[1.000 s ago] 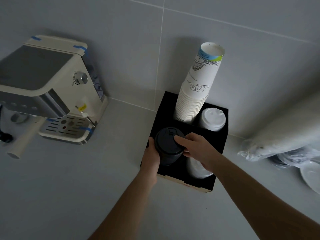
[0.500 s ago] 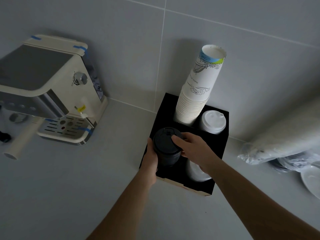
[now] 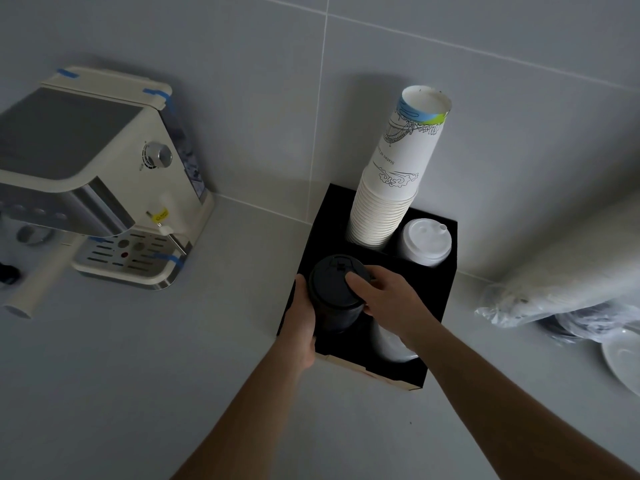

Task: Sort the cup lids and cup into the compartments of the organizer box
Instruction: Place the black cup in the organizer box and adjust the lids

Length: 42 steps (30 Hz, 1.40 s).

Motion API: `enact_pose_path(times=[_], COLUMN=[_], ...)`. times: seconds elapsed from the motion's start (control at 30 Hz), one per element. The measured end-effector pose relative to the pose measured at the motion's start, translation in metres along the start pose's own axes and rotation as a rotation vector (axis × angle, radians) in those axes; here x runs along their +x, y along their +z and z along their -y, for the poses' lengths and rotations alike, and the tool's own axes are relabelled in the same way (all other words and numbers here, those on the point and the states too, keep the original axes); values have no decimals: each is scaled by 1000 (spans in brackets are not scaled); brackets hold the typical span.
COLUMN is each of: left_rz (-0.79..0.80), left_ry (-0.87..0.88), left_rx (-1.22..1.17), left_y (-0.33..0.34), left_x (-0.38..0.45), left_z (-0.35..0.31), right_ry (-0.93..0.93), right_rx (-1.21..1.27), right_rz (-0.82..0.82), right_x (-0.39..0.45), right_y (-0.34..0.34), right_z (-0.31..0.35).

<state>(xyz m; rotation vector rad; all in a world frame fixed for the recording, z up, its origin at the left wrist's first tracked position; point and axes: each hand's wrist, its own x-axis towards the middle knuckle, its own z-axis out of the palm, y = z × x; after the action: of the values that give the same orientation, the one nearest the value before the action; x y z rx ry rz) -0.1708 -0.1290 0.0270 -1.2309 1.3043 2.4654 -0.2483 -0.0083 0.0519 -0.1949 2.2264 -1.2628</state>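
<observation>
Now both hands [image 3: 388, 299] around black lids [image 3: 334, 289]

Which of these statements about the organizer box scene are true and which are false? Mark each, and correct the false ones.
1. Both hands are on the stack of black lids. True: the left hand grips its side and the right hand holds it from the right with one finger on top.
2. The paper cups stand in the near right compartment. False: they stand in the far left compartment of the organizer box.
3. White lids sit in the far right compartment. True.
4. The coffee machine is to the right of the box. False: it is to the left.
5. The stack of cups lies on its side. False: it stands upright, upside down.
</observation>
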Motion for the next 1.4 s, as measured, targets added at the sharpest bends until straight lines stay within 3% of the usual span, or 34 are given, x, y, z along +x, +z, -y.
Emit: enact_pose_path(times=[0.13, 0.23, 0.37, 0.5, 0.8, 1.1, 1.4], left_rz=[-22, -28, 30, 75, 143, 216, 65], left_ry=[104, 274, 351, 323, 245, 209, 259], left_rx=[86, 240, 290, 405, 417, 412, 260], left_y=[-5, -6, -2, -8, -16, -19, -12], left_x=[-9, -16, -21, -14, 2, -8, -15], left_z=[7, 13, 5, -9, -14, -34, -18], right_ry=[-1, 43, 68, 103, 109, 66, 194], right_rx=[-36, 53, 116, 160, 228, 156, 454], right_rz=[-55, -52, -49, -34, -58, -223, -65], right_x=[-2, -1, -3, -6, -12, -26, -29], right_y=[-2, -2, 1, -4, 0, 25, 9], right_z=[-4, -3, -3, -5, -5, -6, 4])
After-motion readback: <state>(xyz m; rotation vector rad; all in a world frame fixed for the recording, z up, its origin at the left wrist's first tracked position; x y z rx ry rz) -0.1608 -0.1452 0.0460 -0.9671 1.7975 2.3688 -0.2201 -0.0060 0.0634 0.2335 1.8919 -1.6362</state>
